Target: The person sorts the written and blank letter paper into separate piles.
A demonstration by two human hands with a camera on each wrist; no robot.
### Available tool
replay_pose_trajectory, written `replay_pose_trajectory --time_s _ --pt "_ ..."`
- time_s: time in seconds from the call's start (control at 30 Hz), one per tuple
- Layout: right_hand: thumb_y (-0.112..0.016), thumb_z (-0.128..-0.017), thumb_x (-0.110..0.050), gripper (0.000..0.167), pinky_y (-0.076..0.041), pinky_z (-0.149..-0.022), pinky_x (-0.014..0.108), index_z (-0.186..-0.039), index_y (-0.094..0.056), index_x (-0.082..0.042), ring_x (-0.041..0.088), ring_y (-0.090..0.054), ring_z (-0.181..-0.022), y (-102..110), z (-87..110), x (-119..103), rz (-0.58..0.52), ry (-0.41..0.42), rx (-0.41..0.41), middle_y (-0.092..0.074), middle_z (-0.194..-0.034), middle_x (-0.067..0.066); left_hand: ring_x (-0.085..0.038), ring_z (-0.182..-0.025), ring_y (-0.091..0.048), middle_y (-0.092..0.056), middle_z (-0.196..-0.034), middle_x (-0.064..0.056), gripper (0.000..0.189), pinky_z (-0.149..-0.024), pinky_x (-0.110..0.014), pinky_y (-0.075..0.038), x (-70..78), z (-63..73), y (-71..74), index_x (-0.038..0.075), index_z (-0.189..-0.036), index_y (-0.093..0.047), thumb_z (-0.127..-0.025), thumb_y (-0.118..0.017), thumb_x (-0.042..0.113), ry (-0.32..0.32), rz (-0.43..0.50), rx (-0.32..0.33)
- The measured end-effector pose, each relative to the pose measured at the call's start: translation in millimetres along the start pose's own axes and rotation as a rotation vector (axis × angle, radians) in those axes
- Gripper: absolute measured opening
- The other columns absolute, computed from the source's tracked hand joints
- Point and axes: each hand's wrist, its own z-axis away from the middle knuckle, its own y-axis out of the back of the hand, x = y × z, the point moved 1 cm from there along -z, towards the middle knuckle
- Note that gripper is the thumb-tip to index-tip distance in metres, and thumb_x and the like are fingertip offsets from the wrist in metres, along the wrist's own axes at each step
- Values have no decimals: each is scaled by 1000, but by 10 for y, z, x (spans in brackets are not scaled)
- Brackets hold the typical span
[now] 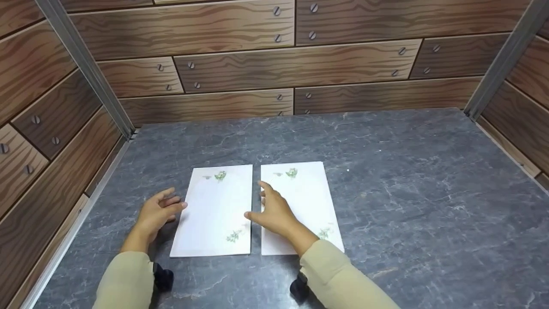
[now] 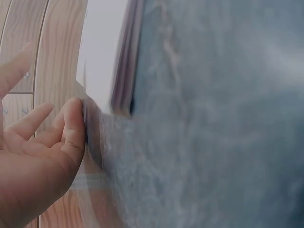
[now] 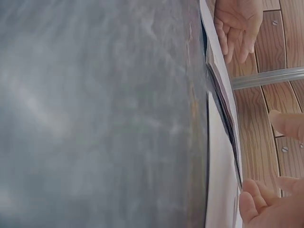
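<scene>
Two white paper pads or stacks of sheets with green leaf prints lie side by side on the grey marbled table: the left stack [image 1: 214, 210] and the right stack [image 1: 304, 197]. Beside the left stack's outer edge is my left hand [image 1: 156, 214], its thumb tip at that edge; whether it touches is unclear. My right hand [image 1: 276, 212] hovers over the gap and the right stack's inner part, thumb and fingers spread apart. In the left wrist view, layered edges show on a stack [image 2: 107, 52]. Neither hand grips anything.
The grey marbled tabletop [image 1: 420, 193] extends to the right and behind the stacks. Wood-patterned panels [image 1: 240, 73] wall in the back and sides, with metal posts [image 1: 88, 68] at the corners. Tiny white specks dot the table right of the stacks.
</scene>
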Motion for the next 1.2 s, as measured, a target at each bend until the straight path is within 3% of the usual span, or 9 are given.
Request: replay_pose_trajectory --time_s 0.6,1.2 --pt "-72 -84 -11 80 -50 -88 32 -147 -26 2 24 -58 -109 -75 -37 -35 12 -25 -90 -52 -132 20 -36 -124 -47 -44 -139 -24 70 -97 -47 -42 9 8 -37 -3 -148 -24 -93 -62 16 10 7 -16" --pt "-72 -84 -10 75 -51 -82 30 -146 -32 -3 19 -59 -99 -76 -32 1 -52 -26 -54 -55 -129 16 -35 -128 -43 -44 -140 -20 63 -99 -47 -41 -32 18 -25 0 -146 -32 -95 -61 19 11 68 14"
